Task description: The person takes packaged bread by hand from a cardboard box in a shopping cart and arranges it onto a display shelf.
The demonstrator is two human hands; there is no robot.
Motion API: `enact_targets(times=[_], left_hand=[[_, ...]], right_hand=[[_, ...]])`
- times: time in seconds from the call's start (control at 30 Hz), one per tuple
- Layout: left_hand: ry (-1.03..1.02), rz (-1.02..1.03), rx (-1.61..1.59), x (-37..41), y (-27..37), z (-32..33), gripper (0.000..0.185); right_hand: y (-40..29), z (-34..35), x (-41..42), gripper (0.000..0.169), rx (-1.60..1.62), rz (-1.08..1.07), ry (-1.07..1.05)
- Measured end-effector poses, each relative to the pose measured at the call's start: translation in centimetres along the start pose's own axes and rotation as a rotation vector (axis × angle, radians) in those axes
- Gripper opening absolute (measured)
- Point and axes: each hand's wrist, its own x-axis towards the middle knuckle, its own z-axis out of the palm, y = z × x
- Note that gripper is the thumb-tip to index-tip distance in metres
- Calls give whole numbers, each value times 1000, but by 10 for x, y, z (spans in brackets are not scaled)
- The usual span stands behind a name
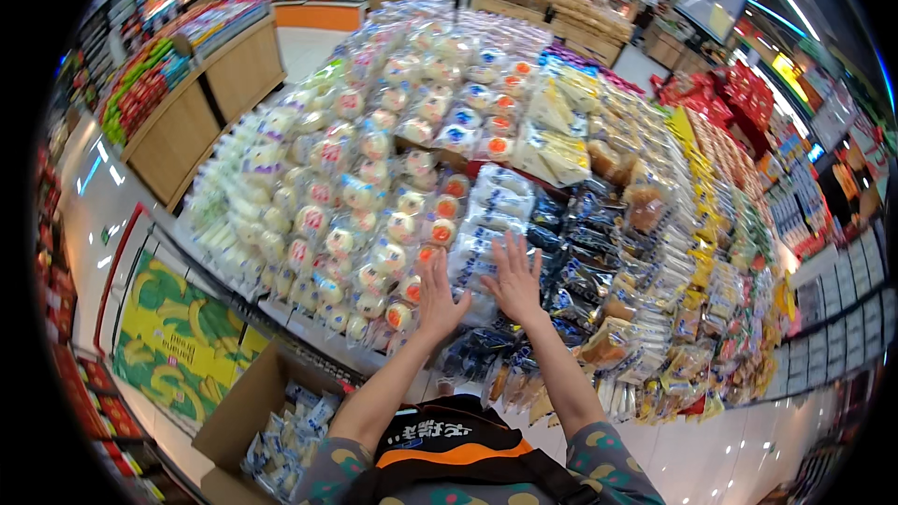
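Both hands reach over a large display of individually wrapped baked goods. My left hand (440, 301), fingers apart, is at the left edge of a row of white packets with blue print (499, 196), beside round buns with orange-red marks (443, 231). My right hand (518, 280) lies spread over the same white packets at their right side, close to dark blue packets (554, 238). Neither hand grips a packet; whether the fingertips press on the wrappers cannot be told.
An opened cardboard box (231, 400) holding small blue-and-white packets stands at the lower left, beside a cart with a yellow-green banana-print panel (172, 337). Wooden display bins (175, 147) stand at the upper left. Packaged bread (645, 203) fills the display's right side.
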Motion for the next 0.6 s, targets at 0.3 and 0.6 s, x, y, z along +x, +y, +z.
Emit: enact_targets(times=[0.3, 0.6], left_hand=[[-33, -695, -404, -189, -87, -209, 33], [-485, -653, 419, -357, -248, -266, 70]], right_hand=[[-62, -41, -76, 48, 205, -71, 100], [-126, -37, -103, 43, 414, -165, -56]])
